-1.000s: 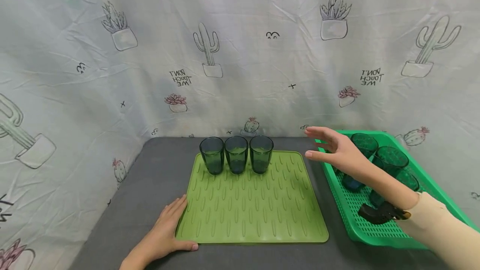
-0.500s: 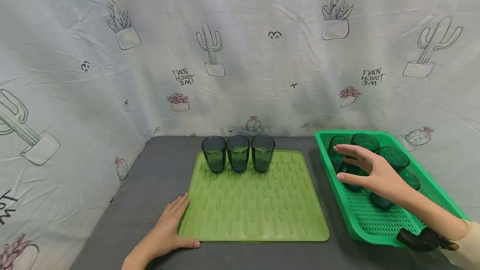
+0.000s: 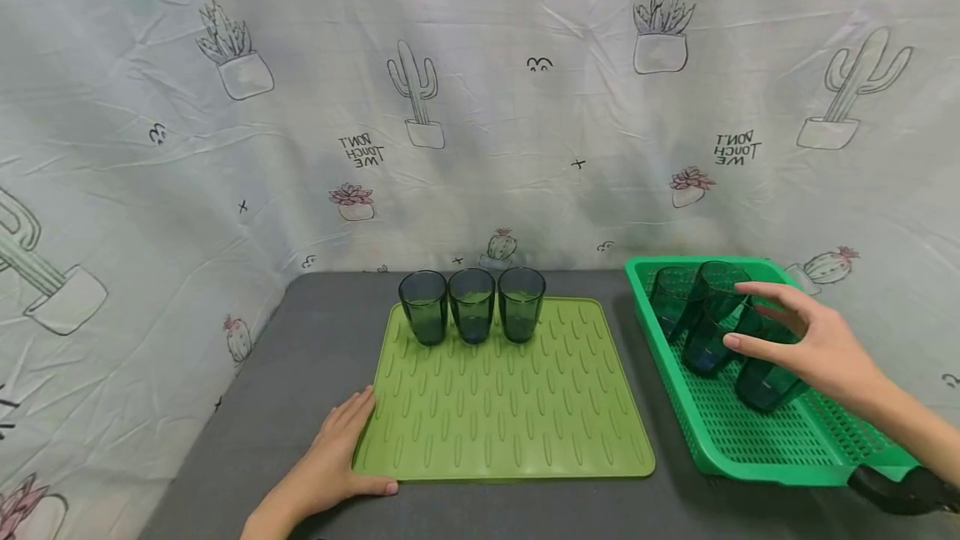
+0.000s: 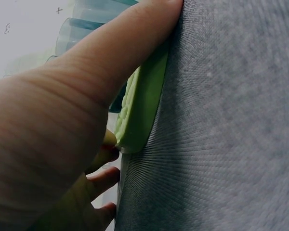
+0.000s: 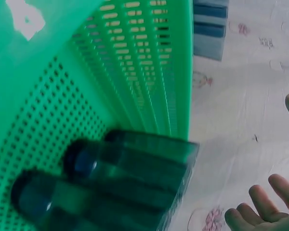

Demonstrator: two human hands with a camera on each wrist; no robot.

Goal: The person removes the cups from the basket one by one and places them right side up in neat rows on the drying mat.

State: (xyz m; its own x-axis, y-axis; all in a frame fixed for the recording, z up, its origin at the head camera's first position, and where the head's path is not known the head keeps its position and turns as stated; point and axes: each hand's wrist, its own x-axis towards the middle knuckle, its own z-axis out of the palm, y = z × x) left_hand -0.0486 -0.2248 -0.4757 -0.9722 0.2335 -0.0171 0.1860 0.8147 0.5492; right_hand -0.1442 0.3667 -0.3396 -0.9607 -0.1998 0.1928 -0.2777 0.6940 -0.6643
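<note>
Three dark green glasses (image 3: 472,307) stand side by side along the far edge of a green ribbed mat (image 3: 510,419). My left hand (image 3: 326,461) rests on the table at the mat's near left corner, fingers extended along its edge and thumb by the front edge. Over the green basket (image 3: 678,398), my right hand (image 3: 828,348) hovers with thumb and fingers spread apart, holding nothing. Several more glasses (image 3: 765,386) stand in the basket just below and left of it, partly covered by the hand. In the right wrist view the hand (image 5: 265,207) is apart from the glasses (image 5: 120,173).
The basket stands on the grey table (image 3: 262,407) to the right of the mat, with a narrow strip of table between them. Behind hangs a pale curtain (image 3: 480,107) printed with cacti. A black strap piece (image 3: 900,488) sits at my right wrist.
My right hand has moved right, from above the gap between mat and basket to over the glasses in the basket. The left hand and the three glasses on the mat have stayed put.
</note>
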